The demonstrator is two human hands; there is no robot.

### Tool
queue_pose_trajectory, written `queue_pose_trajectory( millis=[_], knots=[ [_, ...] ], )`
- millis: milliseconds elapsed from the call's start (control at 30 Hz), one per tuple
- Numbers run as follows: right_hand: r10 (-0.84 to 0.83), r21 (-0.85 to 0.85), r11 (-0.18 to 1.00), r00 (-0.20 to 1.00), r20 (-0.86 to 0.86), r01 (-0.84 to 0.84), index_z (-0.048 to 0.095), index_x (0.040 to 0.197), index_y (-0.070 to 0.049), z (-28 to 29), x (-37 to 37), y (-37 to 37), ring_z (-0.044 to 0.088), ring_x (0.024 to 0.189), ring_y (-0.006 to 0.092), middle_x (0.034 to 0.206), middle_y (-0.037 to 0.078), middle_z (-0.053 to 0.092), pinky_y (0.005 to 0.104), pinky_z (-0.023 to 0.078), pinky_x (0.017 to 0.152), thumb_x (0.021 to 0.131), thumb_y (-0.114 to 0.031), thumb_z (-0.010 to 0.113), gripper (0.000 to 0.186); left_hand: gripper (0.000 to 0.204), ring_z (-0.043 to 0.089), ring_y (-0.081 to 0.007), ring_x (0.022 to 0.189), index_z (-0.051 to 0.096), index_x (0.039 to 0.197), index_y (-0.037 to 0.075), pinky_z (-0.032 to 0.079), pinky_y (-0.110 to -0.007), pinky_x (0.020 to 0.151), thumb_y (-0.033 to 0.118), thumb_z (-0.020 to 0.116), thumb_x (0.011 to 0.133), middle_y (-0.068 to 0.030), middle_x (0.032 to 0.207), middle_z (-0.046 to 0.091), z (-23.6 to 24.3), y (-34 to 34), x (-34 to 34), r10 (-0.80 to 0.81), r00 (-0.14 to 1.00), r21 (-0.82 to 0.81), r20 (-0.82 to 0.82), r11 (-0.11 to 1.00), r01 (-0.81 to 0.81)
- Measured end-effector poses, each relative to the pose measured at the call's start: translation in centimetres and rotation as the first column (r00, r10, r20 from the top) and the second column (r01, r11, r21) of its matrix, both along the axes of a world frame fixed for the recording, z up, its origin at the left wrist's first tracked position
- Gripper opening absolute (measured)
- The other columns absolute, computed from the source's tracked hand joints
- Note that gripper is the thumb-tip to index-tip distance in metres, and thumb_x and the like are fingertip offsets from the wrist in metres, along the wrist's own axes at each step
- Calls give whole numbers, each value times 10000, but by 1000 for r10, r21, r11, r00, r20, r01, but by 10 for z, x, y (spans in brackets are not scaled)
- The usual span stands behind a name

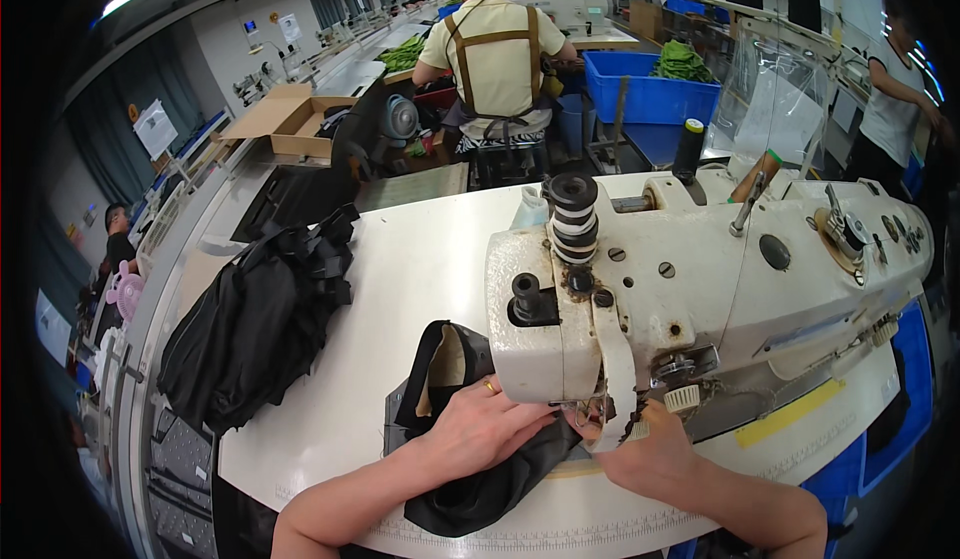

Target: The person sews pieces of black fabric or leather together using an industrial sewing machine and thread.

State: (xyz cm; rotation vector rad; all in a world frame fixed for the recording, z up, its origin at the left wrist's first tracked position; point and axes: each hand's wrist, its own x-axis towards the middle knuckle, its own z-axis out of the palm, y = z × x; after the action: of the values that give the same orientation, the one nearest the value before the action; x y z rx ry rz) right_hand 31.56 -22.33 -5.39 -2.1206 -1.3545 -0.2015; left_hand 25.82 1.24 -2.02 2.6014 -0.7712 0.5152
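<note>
A black fabric piece (500, 489) lies folded under the head of a white sewing machine (640, 279), partly curled up at the left, where a beige inner side shows. My left hand (480, 429), with a ring on one finger, presses on this fabric just left of the needle, fingers together and gripping it. On the other side of the needle my right hand (645, 449) has its fingers bent at the fabric's edge. The machine's white strip and presser parts partly cover those fingertips.
A heap of black fabric pieces (265, 319) rests on the table's left side. Thread cone (689, 149) stands behind the machine. Beyond are a cardboard box (300, 124), a blue bin (650, 89) with green pieces, and a seated person (497, 59). Another person (893, 99) stands at right.
</note>
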Motion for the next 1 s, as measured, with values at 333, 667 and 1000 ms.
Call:
queue_pose_trajectory(
  millis=[333, 667, 1000],
  knots=[
    [4, -129, 991, 938, 346, 44, 715, 1144, -117, 24, -6, -12, 542, 660, 179, 739, 33, 513, 297, 445, 492, 710, -119, 663, 437, 346, 660, -247, 993, 736, 1074, 117, 551, -341, 848, 92, 702, 730, -45, 1129, 684, 4, 4, 2, -81, 996, -30, 23, 996, 82],
    [-25, -30, 999, 944, 328, 37, 726, 1103, -143, 15, -2, -10, 601, 610, 205, 774, 26, 637, 341, 493, 493, 685, -127, 675, 422, 285, 665, -176, 888, 680, 1057, 95, 567, -380, 745, 238, 709, 813, -75, 1090, 654, -2, 16, -1, -74, 986, 121, -151, 988, 93],
    [-74, -62, 992, 915, 397, 107, 626, 768, -104, 21, -8, -7, 557, 658, 165, 809, 34, 523, 290, 467, 491, 652, -135, 671, 128, 266, 671, -270, 911, 717, 1055, 127, 556, -362, 788, 105, 720, 790, -45, 1069, 694, 2, 6, 1, -83, 996, -79, -20, 994, 81]
  ],
)
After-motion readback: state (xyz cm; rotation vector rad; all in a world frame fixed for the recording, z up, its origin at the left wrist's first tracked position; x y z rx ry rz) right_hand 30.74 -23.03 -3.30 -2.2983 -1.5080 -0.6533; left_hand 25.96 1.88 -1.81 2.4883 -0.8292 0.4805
